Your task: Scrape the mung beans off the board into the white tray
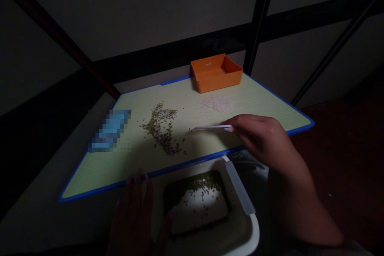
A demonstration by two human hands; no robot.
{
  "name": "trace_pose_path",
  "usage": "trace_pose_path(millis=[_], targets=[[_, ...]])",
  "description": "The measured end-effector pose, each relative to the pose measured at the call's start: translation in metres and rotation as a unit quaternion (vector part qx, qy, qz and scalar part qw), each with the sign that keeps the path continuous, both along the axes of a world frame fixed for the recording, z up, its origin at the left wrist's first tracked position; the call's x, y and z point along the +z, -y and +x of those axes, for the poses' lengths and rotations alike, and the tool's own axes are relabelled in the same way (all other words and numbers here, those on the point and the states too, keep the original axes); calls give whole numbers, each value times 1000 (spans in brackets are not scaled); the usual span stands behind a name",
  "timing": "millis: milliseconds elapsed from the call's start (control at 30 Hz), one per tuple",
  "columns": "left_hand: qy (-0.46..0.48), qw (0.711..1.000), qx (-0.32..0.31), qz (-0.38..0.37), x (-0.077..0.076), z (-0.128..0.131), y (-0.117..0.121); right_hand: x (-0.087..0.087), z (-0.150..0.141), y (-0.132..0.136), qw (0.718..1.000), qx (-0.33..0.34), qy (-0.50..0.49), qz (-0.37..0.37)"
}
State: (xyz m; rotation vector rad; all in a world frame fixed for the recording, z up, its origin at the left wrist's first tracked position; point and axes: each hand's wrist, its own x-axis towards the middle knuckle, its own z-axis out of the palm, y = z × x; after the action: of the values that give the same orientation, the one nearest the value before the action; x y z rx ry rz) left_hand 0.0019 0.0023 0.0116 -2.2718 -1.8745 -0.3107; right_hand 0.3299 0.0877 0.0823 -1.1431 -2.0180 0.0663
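Observation:
My right hand pinches a thin white stick above the pale green board. The stick's tip is at a stray dark grain, right of a spread pile of small greenish-brown beans that look like mung beans, mixed with some pale grains. Farther back lies a separate heap of pinkish-white grains, resembling rice. Below the board's near edge is a white container, with similar beans in it. My left hand is at its left wall, thumb over the inside and fingers outside, seemingly gripping it; shadow blurs the contact.
An orange open box stands at the board's back edge. A pixelated blue flat object lies at the left. Behind the board rise panelled surfaces with dark strips. A grey clip handle runs along the container's right side.

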Motion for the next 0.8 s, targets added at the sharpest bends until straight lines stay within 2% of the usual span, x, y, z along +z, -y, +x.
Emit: trace_pose_path(millis=[133,333,600,800], targets=[[5,1000,1,-5,-1,0,1,0,3,2,1000,-11,7,21],[13,1000,4,-7,-2,0,0,-3,-5,-1,999,5,32,11],[13,1000,11,-21,2,2,2,-7,-22,-8,998,42,35,11],[6,1000,11,-23,1,2,2,-4,-18,-5,996,81,28,0]])
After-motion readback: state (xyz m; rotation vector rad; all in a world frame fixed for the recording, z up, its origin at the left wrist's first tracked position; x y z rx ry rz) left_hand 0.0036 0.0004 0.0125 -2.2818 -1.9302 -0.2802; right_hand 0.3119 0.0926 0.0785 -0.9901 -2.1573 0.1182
